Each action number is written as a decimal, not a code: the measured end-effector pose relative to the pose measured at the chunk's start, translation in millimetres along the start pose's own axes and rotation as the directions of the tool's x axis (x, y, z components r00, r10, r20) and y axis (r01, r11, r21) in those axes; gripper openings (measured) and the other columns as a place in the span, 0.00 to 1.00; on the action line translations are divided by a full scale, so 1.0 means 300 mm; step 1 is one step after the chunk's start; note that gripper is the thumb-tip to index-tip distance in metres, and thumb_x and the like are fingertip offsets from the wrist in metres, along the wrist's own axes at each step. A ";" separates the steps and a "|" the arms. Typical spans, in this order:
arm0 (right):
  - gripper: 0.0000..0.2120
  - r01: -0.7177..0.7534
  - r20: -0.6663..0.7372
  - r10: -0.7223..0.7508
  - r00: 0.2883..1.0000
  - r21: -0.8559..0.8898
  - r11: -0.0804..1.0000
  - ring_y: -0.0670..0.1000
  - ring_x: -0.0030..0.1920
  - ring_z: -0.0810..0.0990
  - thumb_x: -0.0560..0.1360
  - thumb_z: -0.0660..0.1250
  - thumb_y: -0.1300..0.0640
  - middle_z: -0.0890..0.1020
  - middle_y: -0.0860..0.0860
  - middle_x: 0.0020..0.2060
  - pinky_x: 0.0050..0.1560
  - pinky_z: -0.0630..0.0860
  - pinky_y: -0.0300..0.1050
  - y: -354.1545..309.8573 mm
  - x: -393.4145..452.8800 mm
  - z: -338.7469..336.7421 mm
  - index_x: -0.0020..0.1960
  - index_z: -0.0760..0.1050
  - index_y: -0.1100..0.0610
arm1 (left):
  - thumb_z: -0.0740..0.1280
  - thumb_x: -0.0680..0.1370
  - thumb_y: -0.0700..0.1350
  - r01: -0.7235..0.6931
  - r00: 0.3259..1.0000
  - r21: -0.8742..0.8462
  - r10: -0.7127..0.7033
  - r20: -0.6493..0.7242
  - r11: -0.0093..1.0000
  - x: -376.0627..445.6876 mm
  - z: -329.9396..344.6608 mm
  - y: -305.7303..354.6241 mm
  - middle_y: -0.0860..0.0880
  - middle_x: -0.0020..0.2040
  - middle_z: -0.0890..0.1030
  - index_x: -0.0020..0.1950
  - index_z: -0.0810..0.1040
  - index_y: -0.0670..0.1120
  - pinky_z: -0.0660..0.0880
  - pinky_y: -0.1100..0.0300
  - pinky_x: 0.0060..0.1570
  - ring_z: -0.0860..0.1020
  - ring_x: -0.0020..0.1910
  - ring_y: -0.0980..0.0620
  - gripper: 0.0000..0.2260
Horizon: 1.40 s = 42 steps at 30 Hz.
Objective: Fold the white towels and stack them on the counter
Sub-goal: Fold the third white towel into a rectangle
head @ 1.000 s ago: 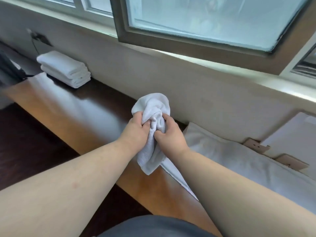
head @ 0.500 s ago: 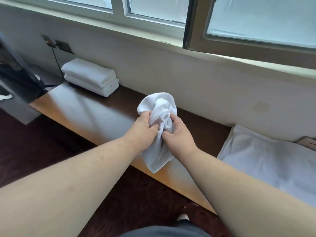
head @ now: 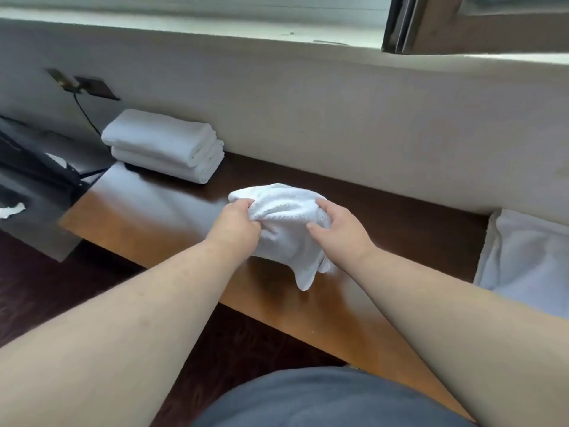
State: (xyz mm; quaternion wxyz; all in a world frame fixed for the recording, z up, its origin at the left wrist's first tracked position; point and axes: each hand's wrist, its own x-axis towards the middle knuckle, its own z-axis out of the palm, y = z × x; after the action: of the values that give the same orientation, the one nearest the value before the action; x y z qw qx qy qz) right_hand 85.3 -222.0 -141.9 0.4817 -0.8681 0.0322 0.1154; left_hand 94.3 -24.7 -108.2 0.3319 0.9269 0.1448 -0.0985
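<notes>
While the left hand (head: pixel 238 223) and right hand (head: pixel 338 232) each clutch a bunched side of the white towel (head: pixel 286 223) just above the counter (head: pixel 172 223), the crumpled cloth could fold crooked if its corners stay hidden. Between the grips it runs left to right, one loose corner hanging below the right hand, with the folded stack (head: pixel 166 146) well away beyond the left.

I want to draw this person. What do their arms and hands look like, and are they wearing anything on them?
Both arms are bare up to the picture's edge: no sleeves show. The left hand and the right hand wear no gloves, and no rings, watch or bracelets show. The fingers are short and rounded. Low down, a bit of grey clothing shows.
</notes>
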 end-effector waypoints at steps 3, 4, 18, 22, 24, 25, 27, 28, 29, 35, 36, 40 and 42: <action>0.28 -0.048 -0.029 0.048 0.998 -0.010 0.999 0.48 0.72 0.70 0.78 0.65 0.51 0.71 0.46 0.72 0.72 0.66 0.45 0.003 0.061 0.031 0.77 0.66 0.49 | 0.63 0.76 0.41 0.013 1.000 0.024 -0.013 0.024 1.000 0.105 -0.013 -0.055 0.51 0.59 0.79 0.67 0.74 0.53 0.73 0.60 0.51 0.79 0.51 0.49 0.20; 0.27 -0.065 -0.042 0.065 0.997 -0.015 0.998 0.47 0.72 0.69 0.78 0.64 0.51 0.71 0.46 0.72 0.71 0.65 0.43 0.005 0.075 0.044 0.76 0.66 0.48 | 0.64 0.76 0.42 0.011 0.999 0.057 -0.013 0.037 0.998 0.140 -0.016 -0.073 0.51 0.63 0.77 0.70 0.73 0.52 0.73 0.60 0.51 0.78 0.50 0.49 0.22; 0.16 -0.582 -0.392 0.616 0.683 0.218 0.783 0.60 0.61 0.78 0.77 0.59 0.56 0.79 0.55 0.60 0.60 0.75 0.48 0.117 0.106 0.347 0.62 0.77 0.54 | 0.66 0.77 0.49 -0.239 0.886 0.538 -0.046 0.462 0.808 0.559 -0.095 -0.313 0.39 0.66 0.74 0.70 0.71 0.40 0.72 0.52 0.61 0.74 0.64 0.41 0.23; 0.16 -0.630 -0.367 0.802 0.472 0.496 0.598 0.59 0.52 0.78 0.76 0.61 0.48 0.79 0.54 0.55 0.52 0.76 0.50 0.147 0.031 0.408 0.62 0.72 0.53 | 0.64 0.78 0.50 -0.298 0.857 0.495 0.001 0.515 0.816 0.549 -0.041 -0.328 0.42 0.67 0.71 0.75 0.64 0.49 0.77 0.51 0.55 0.78 0.55 0.40 0.26; 0.27 -0.600 -0.284 0.838 0.466 0.595 0.535 0.58 0.59 0.77 0.77 0.66 0.47 0.76 0.51 0.63 0.58 0.75 0.50 0.173 0.010 0.437 0.73 0.64 0.52 | 0.62 0.78 0.52 -0.407 0.827 0.468 0.100 0.553 0.784 0.526 0.001 -0.313 0.45 0.69 0.68 0.75 0.64 0.53 0.79 0.48 0.52 0.78 0.53 0.41 0.25; 0.30 -0.592 -0.271 0.844 0.464 0.614 0.522 0.58 0.61 0.76 0.76 0.69 0.47 0.76 0.51 0.63 0.60 0.75 0.50 0.187 0.004 0.447 0.75 0.64 0.54 | 0.62 0.79 0.52 -0.470 0.801 0.428 0.170 0.573 0.772 0.509 0.024 -0.300 0.48 0.71 0.66 0.74 0.64 0.54 0.78 0.47 0.53 0.77 0.56 0.42 0.24; 0.18 -0.555 -0.262 0.825 0.502 0.634 0.539 0.56 0.54 0.79 0.76 0.71 0.50 0.81 0.51 0.52 0.52 0.76 0.48 0.188 0.002 0.456 0.63 0.76 0.57 | 0.61 0.80 0.51 -0.594 0.729 0.320 0.325 0.603 0.738 0.460 0.065 -0.253 0.51 0.73 0.65 0.74 0.65 0.55 0.75 0.48 0.58 0.73 0.63 0.46 0.22; 0.11 -0.525 -0.258 0.806 0.533 0.647 0.554 0.55 0.49 0.79 0.76 0.71 0.52 0.82 0.50 0.46 0.46 0.76 0.44 0.172 0.000 0.456 0.55 0.78 0.56 | 0.61 0.80 0.51 -0.647 0.687 0.261 0.398 0.608 0.717 0.433 0.082 -0.221 0.52 0.73 0.65 0.74 0.65 0.55 0.73 0.50 0.62 0.71 0.66 0.48 0.21; 0.07 -0.500 -0.266 0.782 0.563 0.644 0.579 0.53 0.46 0.79 0.76 0.70 0.54 0.82 0.50 0.43 0.41 0.75 0.43 0.153 0.004 0.452 0.51 0.78 0.55 | 0.60 0.81 0.51 -0.688 0.645 0.198 0.462 0.609 0.698 0.409 0.100 -0.186 0.53 0.73 0.66 0.73 0.66 0.55 0.71 0.53 0.63 0.70 0.68 0.50 0.20; 0.06 -0.475 -0.336 0.549 0.765 0.281 0.834 0.50 0.37 0.78 0.72 0.66 0.57 0.79 0.48 0.38 0.36 0.77 0.45 0.043 -0.002 0.440 0.49 0.74 0.54 | 0.61 0.78 0.60 -0.724 0.564 0.201 0.398 0.723 0.660 0.280 0.215 0.063 0.50 0.59 0.77 0.67 0.73 0.53 0.74 0.55 0.56 0.78 0.55 0.48 0.20; 0.10 -0.458 -0.326 0.516 0.792 0.242 0.856 0.50 0.39 0.78 0.73 0.67 0.57 0.80 0.48 0.41 0.40 0.78 0.45 0.037 -0.008 0.436 0.54 0.75 0.54 | 0.60 0.78 0.62 -0.728 0.571 0.324 0.273 0.774 0.604 0.265 0.234 0.097 0.48 0.58 0.78 0.66 0.73 0.53 0.74 0.52 0.58 0.77 0.55 0.46 0.21; 0.13 -0.425 -0.291 0.472 0.832 0.213 0.880 0.49 0.44 0.77 0.77 0.66 0.55 0.80 0.49 0.46 0.44 0.73 0.42 0.067 -0.030 0.414 0.61 0.72 0.52 | 0.62 0.77 0.62 -0.569 0.633 0.498 -0.038 0.773 0.655 0.262 0.302 0.168 0.46 0.46 0.80 0.50 0.78 0.45 0.73 0.55 0.55 0.77 0.47 0.44 0.21; 0.09 -0.446 -0.266 0.498 0.825 0.234 0.864 0.49 0.46 0.79 0.77 0.66 0.52 0.81 0.48 0.46 0.46 0.76 0.45 0.099 -0.043 0.397 0.55 0.70 0.46 | 0.62 0.78 0.59 -0.597 0.632 0.525 -0.047 0.774 0.607 0.276 0.319 0.172 0.45 0.41 0.77 0.46 0.77 0.44 0.72 0.56 0.46 0.75 0.40 0.45 0.18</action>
State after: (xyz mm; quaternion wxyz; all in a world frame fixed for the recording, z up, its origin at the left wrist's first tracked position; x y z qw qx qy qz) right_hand 47.8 -138.1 -224.3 0.4949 -0.7980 0.3328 0.0869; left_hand 180.9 -107.6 -173.8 -0.0382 0.8682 -0.2126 -0.4468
